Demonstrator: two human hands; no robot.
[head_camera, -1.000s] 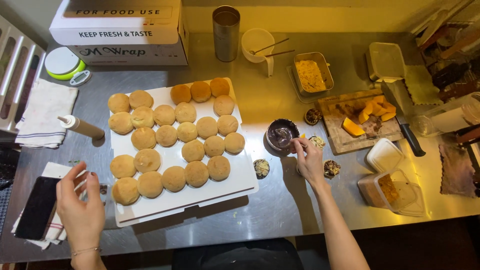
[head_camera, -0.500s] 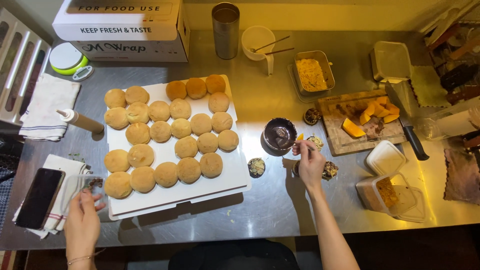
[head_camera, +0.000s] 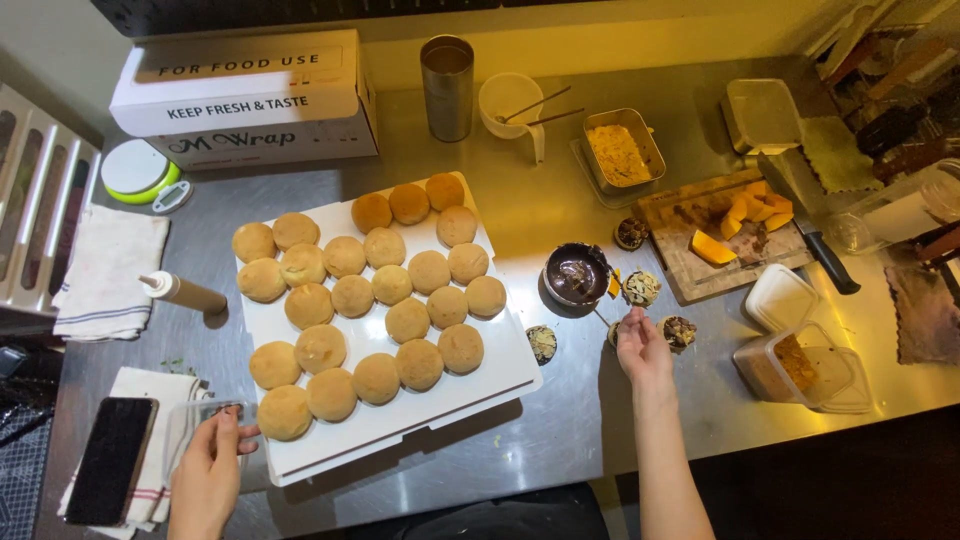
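While the left hand pinched a clear tub at the tray's seven o'clock, apparently steadying it, the right hand's fingers gripped a thin stick.

Brushed steel counter, matt white plastic tray, rough wooden board.

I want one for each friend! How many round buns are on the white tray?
22, all on the white tray: three darker buns at its far edge, the rest in rows toward the left hand. None look hidden.
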